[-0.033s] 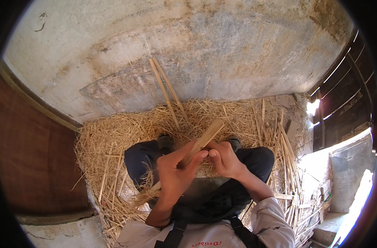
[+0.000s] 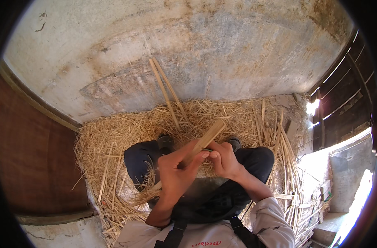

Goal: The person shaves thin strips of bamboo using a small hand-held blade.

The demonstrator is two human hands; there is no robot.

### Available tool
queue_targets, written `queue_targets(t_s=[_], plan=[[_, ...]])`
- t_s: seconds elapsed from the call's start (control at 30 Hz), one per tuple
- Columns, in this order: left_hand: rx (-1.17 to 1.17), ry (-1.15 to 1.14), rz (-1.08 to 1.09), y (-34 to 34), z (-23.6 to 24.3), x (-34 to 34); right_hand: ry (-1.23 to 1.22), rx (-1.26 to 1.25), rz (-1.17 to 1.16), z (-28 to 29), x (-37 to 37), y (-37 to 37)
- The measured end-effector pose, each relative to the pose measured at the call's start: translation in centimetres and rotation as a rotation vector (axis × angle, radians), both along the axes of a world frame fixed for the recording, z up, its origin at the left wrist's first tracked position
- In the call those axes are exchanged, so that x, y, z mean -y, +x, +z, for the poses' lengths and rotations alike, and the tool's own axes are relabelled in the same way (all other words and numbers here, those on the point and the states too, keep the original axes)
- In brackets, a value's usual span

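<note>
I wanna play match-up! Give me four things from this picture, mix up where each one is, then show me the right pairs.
Things:
1. wooden strip
2. two thin sticks
3. brown panel
4. pale shavings

Places:
A. leaning against the stained wall
B. spread around the dark shoes
C. gripped in the left hand
D. far over on the person's left

Right pairs: 1-C, 2-A, 3-D, 4-B

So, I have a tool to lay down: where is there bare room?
Little is bare: tan straw-like shavings spread nearly all around. The freest patch lies between the brown wooden panel and two leaning pale wooden strips. It is crowded well right of the bare right hand, where long tan strips pile up.
</note>
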State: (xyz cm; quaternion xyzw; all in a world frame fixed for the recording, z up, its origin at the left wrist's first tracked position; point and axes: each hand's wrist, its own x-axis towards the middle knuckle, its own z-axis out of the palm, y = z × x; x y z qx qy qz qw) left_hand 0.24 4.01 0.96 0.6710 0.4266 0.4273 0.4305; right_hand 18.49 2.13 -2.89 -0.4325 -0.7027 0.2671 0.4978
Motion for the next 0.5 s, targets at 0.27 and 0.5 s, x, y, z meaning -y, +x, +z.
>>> queue_targets(t_s=[0.27, 0.5], plan=[[0.037, 0.029, -0.023, 0.2, 0.3, 0.5, 0.262, 0.163, -0.207, -1.6, -0.1, -0.3], [-0.005, 0.087, -0.019, 0.2, 0.6, 0.7, 0.344, 0.225, -0.268, -1.8, -0.1, -0.3]])
